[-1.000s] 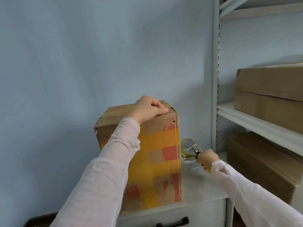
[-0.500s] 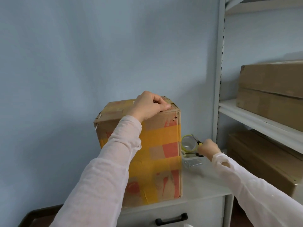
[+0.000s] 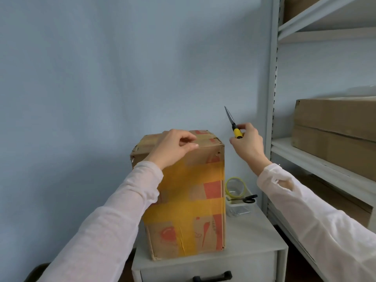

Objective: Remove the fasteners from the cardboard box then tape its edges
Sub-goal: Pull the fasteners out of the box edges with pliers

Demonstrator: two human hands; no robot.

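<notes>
A tall cardboard box (image 3: pixel 195 216) with yellow tape bands and red print stands upright on a grey drawer cabinet (image 3: pixel 252 247). My left hand (image 3: pixel 173 147) rests on the box's top front edge, fingers curled and pressing down. My right hand (image 3: pixel 247 142) is raised to the right of the box top, shut on yellow-handled pliers (image 3: pixel 233 124) whose pointed jaws aim up and left. A small metal fastener (image 3: pixel 136 148) shows at the top left corner of the box.
A roll of yellowish tape (image 3: pixel 236 187), black-handled scissors (image 3: pixel 247 199) and a clear plastic tray (image 3: pixel 240 209) sit on the cabinet right of the box. Grey metal shelving (image 3: pixel 272 119) with large cardboard cartons (image 3: pixel 335 129) fills the right side. A blue wall is behind.
My right hand lifted from the cabinet top beside the tape roll up to box-top height, carrying the pliers. My left hand stayed on the box top.
</notes>
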